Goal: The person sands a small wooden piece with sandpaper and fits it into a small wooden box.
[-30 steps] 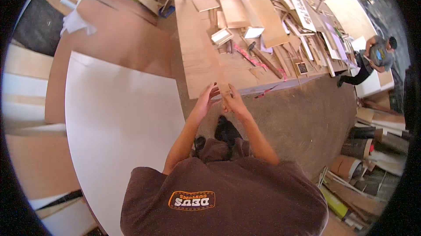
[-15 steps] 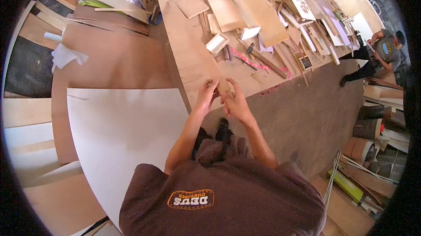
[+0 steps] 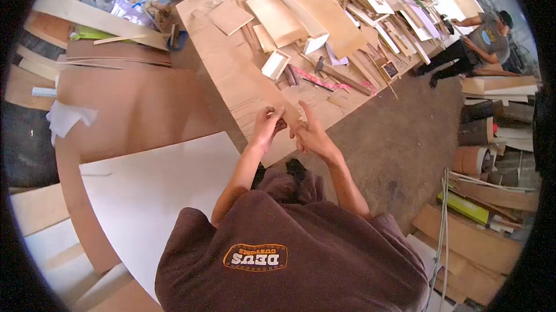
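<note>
Over bench (image 3: 231, 86), strip (image 3: 291, 113) is held out fwd of torso, near end btwn the hands. Long axis: runs away from hands, up-left across bench top; far end can't be picked out vs bench, same wood tone. Near end is closest to R hand (image 3: 313, 138), which is set right at the tip; L hand (image 3: 267, 129) is set beside the strip's left edge, a touch fwd.

R hand: part closed, near end apparently pinched btwn thumb & curled fingers, index stuck out straight along the right side. L hand: half curled, fingertips at or v. near the strip edge; contact can't be confirmed, nor whether anything is gripped.

Beyond hands, slightly right: pink tape (image 3: 305, 73), hammer (image 3: 319, 64) and small box (image 3: 276, 65), all on bench, none touched. Behind those, large open box (image 3: 279, 19) w/ brown board (image 3: 329, 17) next to it, then scrap pile toward the right.

Left of L arm, white sheet (image 3: 162, 179) is laid low, well apart from both hands. Co-worker (image 3: 489, 39) is seen far right past bench, hands apart from this work.
</note>
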A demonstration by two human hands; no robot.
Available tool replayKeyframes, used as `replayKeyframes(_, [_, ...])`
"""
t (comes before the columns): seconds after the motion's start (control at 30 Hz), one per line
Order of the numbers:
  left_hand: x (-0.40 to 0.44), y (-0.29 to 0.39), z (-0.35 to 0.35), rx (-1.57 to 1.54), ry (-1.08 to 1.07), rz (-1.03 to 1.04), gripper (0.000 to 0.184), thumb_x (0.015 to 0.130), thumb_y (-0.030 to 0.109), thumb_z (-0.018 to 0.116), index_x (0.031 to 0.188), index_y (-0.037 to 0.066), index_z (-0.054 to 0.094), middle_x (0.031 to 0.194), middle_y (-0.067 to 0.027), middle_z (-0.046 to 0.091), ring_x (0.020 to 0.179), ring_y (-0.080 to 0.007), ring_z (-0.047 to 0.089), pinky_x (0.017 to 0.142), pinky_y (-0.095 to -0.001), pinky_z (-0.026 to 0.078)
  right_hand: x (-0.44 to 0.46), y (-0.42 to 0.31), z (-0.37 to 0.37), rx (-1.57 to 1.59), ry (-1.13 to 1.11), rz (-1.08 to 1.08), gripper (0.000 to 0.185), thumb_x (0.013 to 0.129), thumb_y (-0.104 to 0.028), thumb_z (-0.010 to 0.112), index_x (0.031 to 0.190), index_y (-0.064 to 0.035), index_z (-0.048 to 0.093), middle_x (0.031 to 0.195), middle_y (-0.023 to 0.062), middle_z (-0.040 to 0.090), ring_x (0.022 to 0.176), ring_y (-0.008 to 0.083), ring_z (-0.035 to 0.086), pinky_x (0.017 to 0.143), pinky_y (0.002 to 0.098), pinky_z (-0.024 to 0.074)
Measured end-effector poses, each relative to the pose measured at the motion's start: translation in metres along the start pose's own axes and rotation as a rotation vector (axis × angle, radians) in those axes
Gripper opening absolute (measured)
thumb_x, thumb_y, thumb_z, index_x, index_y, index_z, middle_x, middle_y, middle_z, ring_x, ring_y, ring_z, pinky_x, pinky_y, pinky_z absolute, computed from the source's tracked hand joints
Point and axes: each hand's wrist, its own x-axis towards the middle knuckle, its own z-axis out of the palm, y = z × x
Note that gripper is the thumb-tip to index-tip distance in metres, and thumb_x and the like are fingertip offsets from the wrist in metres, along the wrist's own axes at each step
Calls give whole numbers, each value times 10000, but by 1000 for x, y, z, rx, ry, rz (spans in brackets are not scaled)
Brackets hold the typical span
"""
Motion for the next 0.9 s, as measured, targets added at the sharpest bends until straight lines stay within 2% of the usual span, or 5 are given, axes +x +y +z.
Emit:
replayKeyframes(0.17, [10,-40,-19,121,55,-90,320,942,233,656,1070,-4,483,956,-122,608,768,-197,653,704,-331,569,23,72,-4,-93,69,140,704,979,-154,515,1538,-72,95,753,98,593,456,148,521,369,298,410])
replayKeyframes(0.27, [18,-46,-30,150,62,-187,309,950,230,638,1085,-2,484,963,-122,613,781,-206,658,686,-337,565,20,92,-7,-480,204,70,606,966,-165,538,1483,-42,247,742,92,606,470,153,541,378,301,428])
replayKeyframes(0.47, [55,-107,-72,177,-50,-284,269,945,201,612,1108,21,497,961,-116,637,806,-211,662,691,-329,543,6,65,-13,-309,337,202,285,959,-197,569,1161,-10,496,768,63,630,525,142,578,412,298,459])
replayKeyframes(0.8, [40,-94,-42,423,138,-447,476,930,318,556,1314,46,488,1245,-102,585,1057,-205,585,839,-365,477,-1,54,-15,-31,522,-184,185,897,-4,661,1054,-28,565,991,90,705,892,142,657,802,287,526])
replayKeyframes(0.9, [40,-90,-34,368,99,-203,534,952,330,540,1399,54,445,1265,-102,584,1168,-202,524,924,-358,436,3,53,-32,1,466,-261,235,904,-16,660,1105,-32,538,1005,95,703,883,140,653,791,281,525])
